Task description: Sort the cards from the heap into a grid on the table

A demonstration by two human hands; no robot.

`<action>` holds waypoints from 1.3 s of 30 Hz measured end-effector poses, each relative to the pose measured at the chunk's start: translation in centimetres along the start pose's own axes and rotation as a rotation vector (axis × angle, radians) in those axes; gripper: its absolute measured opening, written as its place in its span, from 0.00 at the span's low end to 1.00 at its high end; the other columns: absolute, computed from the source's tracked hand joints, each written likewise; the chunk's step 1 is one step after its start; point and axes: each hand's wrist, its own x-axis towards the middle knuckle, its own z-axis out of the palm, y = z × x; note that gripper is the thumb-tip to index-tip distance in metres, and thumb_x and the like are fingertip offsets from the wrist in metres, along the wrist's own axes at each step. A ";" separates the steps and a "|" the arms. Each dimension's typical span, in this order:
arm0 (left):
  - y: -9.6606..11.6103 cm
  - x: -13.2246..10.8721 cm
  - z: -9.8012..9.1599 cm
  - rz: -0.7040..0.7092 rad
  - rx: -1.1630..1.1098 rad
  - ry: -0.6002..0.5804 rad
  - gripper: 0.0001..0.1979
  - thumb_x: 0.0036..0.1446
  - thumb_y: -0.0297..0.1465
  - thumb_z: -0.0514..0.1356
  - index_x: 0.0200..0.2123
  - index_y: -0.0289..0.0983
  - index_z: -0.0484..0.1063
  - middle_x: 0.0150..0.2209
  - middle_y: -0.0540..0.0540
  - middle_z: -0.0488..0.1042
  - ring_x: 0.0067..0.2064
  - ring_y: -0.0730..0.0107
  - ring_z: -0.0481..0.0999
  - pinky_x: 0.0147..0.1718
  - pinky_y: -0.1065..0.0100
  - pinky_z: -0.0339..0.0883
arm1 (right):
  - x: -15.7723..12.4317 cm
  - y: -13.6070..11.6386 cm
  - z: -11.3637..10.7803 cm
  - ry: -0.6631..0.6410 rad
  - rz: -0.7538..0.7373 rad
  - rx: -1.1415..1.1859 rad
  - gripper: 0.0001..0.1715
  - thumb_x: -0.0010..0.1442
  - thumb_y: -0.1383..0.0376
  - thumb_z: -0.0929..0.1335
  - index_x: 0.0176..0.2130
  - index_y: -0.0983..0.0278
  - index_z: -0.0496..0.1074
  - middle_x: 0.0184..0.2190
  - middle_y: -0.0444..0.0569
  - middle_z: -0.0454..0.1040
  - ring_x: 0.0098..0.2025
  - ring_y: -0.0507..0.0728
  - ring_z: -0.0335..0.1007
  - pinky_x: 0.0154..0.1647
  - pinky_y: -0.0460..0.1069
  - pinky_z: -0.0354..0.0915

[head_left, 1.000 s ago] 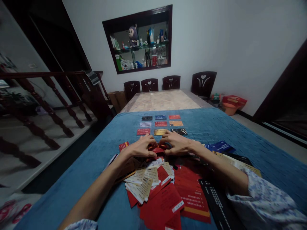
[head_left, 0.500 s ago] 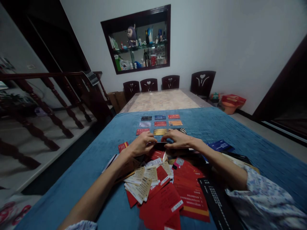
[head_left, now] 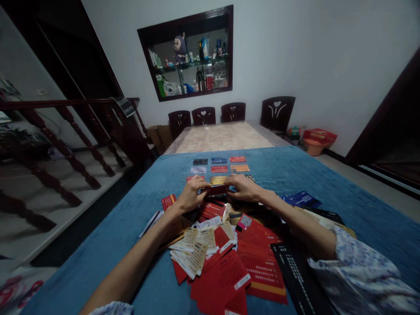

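Note:
Between my two hands is a dark red card (head_left: 216, 190), held by its ends and tilted. My left hand (head_left: 193, 193) pinches its left end, and my right hand (head_left: 243, 188) grips the right end. Just beyond, a gold card (head_left: 218, 180) lies partly covered. Farther off, bank-style cards form rows: a black card (head_left: 200, 162), a blue card (head_left: 219, 160), an orange card (head_left: 240, 168) and several others. Below my hands spreads a pile of red card sleeves (head_left: 219, 280), cream paper slips (head_left: 192, 260) and more cards.
A blue cloth (head_left: 124, 223) covers the near part of the table, with the marbled top (head_left: 226, 136) showing beyond. A black folder (head_left: 297, 275) and blue cards (head_left: 302, 199) lie at the right. Dark chairs (head_left: 203, 116) stand at the far end; a wooden railing (head_left: 65, 104) runs on the left.
Both hands have lifted slightly and moved a little away from me. The card between them has tilted, so its dark red face now shows instead of a thin edge.

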 end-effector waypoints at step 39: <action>-0.1 -0.3 1.0 -0.130 -0.142 0.249 0.07 0.53 0.26 0.60 0.36 0.36 0.75 0.32 0.50 0.79 0.33 0.71 0.76 0.37 0.70 0.71 | 0.1 0.3 0.4 0.170 -0.091 -0.052 0.11 0.61 0.70 0.65 0.39 0.64 0.77 0.35 0.51 0.77 0.38 0.57 0.67 0.38 0.49 0.53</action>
